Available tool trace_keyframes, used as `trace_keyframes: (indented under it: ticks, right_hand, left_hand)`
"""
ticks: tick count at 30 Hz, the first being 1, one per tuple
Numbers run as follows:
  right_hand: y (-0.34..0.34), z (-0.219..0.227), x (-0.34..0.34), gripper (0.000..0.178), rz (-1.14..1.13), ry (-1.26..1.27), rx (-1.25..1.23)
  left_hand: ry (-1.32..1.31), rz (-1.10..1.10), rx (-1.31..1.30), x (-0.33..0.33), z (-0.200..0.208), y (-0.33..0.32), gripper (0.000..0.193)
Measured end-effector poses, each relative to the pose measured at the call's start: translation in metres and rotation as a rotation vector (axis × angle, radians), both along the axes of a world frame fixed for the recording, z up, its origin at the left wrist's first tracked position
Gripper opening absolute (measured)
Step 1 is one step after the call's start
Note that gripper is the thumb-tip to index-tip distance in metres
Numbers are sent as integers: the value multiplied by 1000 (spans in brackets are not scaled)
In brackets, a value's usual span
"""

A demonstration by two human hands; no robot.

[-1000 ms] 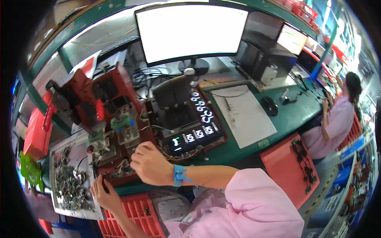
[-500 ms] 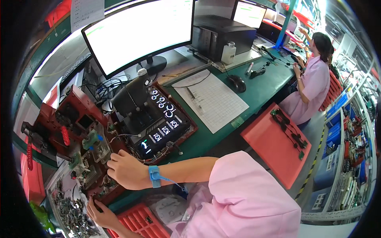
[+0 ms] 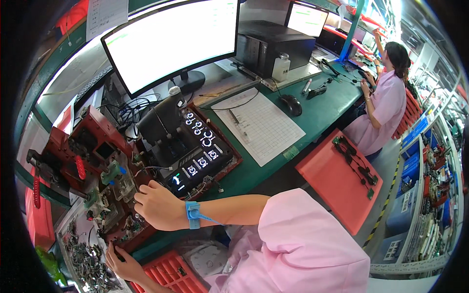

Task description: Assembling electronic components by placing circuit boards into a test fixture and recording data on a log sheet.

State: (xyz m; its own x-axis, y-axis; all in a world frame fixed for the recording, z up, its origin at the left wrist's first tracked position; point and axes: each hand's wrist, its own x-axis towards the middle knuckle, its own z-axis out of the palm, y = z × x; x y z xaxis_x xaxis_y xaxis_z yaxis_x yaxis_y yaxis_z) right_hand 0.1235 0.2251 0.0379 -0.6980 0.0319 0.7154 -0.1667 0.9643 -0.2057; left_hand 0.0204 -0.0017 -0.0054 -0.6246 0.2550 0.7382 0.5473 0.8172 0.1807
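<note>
My right hand (image 3: 161, 206), with a blue wrist strap (image 3: 193, 215) around its wrist, is closed over the front right of a red test fixture (image 3: 141, 238). Its curled fingertips are hidden, so whatever they hold cannot be made out. Lower left, my left hand (image 3: 123, 265) has thumb and fingers bent together around something small and dark at the fixture's near edge. Small green circuit boards (image 3: 113, 173) and a clear block (image 3: 126, 189) sit on the fixture beyond my hands. Two red-handled toggle clamps (image 3: 80, 167) stand at its left.
A black panel with lit white symbols (image 3: 202, 163) stands right of the fixture, below a large monitor (image 3: 171, 41). Paper sheet (image 3: 261, 127) and mouse (image 3: 291, 104) lie on the green bench. Tangled parts (image 3: 93, 263) fill a tray at left. A co-worker (image 3: 383, 102) sits far right.
My right hand has shifted slightly right, its fingers still curled. My left hand has moved slightly left at the fixture's edge. The co-worker's raised hand is higher.
</note>
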Motion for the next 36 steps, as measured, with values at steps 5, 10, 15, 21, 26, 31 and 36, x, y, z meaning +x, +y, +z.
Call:
trace_keyframes:
  ticks: [5, 10, 15, 21, 26, 31, 36]
  right_hand:
    - [0, 2, 2, 7, 0, 11, 27]
    - [0, 1, 2, 7, 8, 11, 19]
    - [-1, -1, 0, 10, 2, 0, 10]
    - [-1, 2, 1, 8, 10, 20, 11]
    - [-1, 2, -1, 7, -1, 16, 11]
    - [-1, 2, 0, 7, -8, -3, 24]
    - [-3, 3, 1, 7, -1, -25, 2]
  left_hand:
    - [-15, 6, 5, 2, 1, 1, 19]
    - [-4, -2, 3, 1, 0, 0, 19]
    - [-1, 10, 7, 1, 0, 0, 19]
    - [-23, 28, 11, 1, 0, 0, 17]
    - [-28, 0, 13, -1, -2, -3, 15]
    - [-25, -4, 10, -1, -3, -4, 15]
    - [-23, -8, 11, 1, -1, -4, 15]
